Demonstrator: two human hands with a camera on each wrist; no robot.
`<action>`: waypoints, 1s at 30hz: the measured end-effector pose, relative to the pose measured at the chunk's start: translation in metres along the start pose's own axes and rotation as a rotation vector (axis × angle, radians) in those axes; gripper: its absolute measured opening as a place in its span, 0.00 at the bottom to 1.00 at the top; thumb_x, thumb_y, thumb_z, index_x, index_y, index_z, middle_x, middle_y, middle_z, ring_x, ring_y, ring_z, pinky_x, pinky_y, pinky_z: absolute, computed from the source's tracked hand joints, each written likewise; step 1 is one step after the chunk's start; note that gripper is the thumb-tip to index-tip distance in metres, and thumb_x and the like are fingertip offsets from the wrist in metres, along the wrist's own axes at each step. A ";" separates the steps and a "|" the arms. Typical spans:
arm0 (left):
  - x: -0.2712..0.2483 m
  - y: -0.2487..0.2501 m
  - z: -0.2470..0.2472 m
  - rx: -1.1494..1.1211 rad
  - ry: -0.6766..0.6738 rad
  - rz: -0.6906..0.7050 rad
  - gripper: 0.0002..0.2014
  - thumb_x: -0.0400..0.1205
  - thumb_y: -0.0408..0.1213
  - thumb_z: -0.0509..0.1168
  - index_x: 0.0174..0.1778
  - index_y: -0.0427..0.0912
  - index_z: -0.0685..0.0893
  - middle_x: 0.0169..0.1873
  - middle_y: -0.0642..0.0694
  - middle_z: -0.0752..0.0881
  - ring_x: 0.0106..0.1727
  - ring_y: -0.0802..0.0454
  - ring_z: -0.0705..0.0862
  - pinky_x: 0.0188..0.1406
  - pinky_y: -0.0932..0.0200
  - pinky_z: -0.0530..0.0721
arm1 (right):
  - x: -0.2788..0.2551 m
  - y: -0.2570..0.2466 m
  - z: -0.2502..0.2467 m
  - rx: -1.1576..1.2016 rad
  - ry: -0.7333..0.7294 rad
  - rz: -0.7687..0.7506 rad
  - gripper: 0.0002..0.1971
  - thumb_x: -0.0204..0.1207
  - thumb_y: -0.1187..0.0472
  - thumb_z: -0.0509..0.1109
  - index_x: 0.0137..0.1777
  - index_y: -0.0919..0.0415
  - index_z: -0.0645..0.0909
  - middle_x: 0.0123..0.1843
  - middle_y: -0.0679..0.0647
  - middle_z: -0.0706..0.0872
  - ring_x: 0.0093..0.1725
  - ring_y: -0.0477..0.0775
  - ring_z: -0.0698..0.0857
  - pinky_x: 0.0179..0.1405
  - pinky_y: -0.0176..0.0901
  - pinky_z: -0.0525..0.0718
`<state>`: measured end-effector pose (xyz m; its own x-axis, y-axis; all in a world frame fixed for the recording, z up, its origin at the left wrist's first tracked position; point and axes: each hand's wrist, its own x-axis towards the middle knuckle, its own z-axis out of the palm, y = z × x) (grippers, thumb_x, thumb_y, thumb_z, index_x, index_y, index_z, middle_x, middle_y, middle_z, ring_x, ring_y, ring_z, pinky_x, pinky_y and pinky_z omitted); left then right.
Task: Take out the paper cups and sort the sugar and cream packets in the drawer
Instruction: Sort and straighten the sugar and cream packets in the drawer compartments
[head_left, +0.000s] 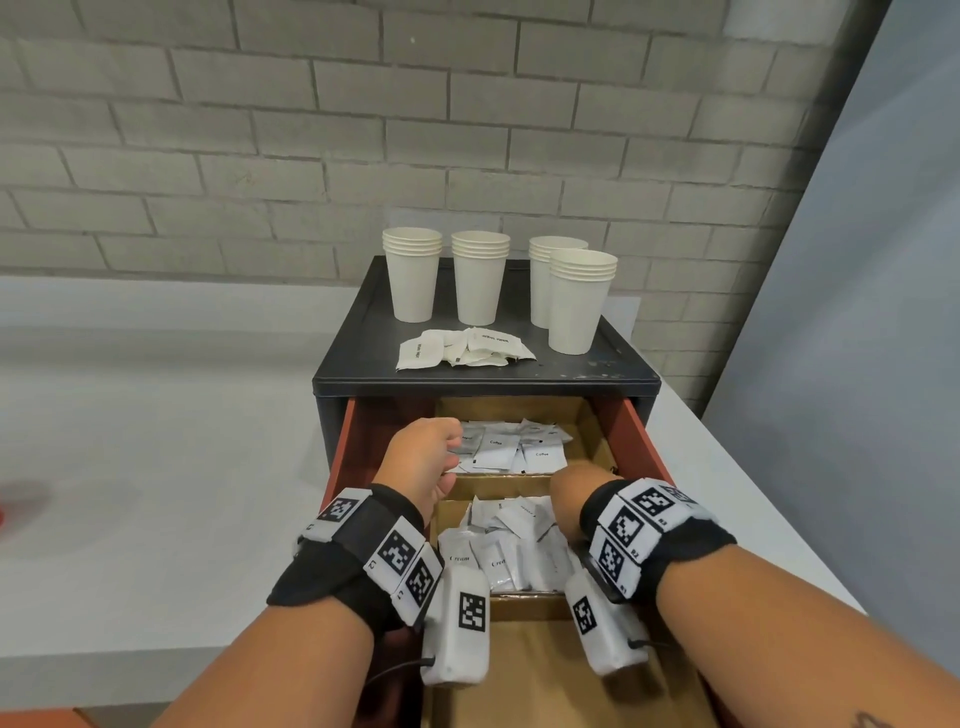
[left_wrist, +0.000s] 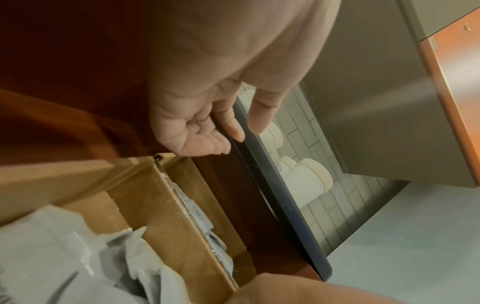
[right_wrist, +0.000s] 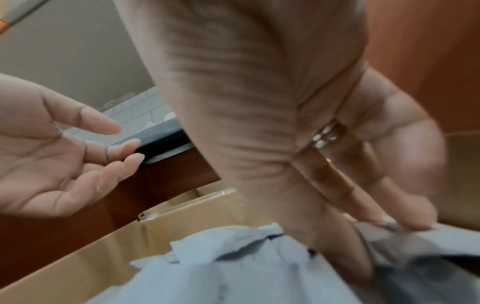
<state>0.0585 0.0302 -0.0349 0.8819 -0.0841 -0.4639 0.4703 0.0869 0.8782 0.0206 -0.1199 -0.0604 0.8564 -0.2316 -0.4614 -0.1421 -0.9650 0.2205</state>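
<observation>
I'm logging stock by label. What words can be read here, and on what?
"Coffee": packets in the drawer's far compartment.
"Cream": packets in the middle compartment.
"White sugar", only just legible: packets on the cabinet top.
"L2" and "R2": small codes on the wristband tags, barely legible.
Other packet print is too blurred.

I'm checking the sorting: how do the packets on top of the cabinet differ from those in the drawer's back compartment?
The packets on top of the cabinet lie loose on the black cabinet top, in front of the cup stacks; the back-compartment packets sit inside a cardboard divider. The top ones read "White sugar"; the drawer ones read "Coffee". Both are small white sachets, heaped untidily.
</observation>
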 end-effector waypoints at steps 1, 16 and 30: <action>-0.001 0.001 0.000 -0.004 0.002 -0.006 0.13 0.83 0.36 0.61 0.63 0.41 0.79 0.53 0.45 0.80 0.35 0.57 0.73 0.32 0.65 0.75 | -0.002 -0.001 -0.001 -0.013 0.016 -0.001 0.19 0.83 0.65 0.60 0.72 0.71 0.73 0.72 0.66 0.76 0.72 0.61 0.75 0.73 0.43 0.69; -0.005 0.006 -0.003 -0.001 -0.031 -0.033 0.14 0.83 0.36 0.63 0.63 0.39 0.79 0.51 0.44 0.79 0.43 0.53 0.76 0.42 0.60 0.77 | -0.011 0.034 -0.055 1.086 0.122 0.155 0.10 0.79 0.72 0.64 0.57 0.67 0.81 0.50 0.62 0.85 0.34 0.47 0.79 0.34 0.33 0.79; -0.008 0.012 -0.009 -0.137 -0.039 0.034 0.15 0.85 0.38 0.58 0.67 0.39 0.77 0.62 0.42 0.82 0.51 0.51 0.81 0.42 0.62 0.78 | -0.018 0.001 -0.071 0.895 0.490 -0.099 0.08 0.77 0.67 0.63 0.45 0.62 0.85 0.43 0.51 0.80 0.46 0.50 0.78 0.49 0.41 0.77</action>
<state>0.0567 0.0404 -0.0218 0.8968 -0.1173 -0.4267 0.4425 0.2249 0.8681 0.0403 -0.1084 0.0092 0.9647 -0.2633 0.0030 -0.2060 -0.7618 -0.6141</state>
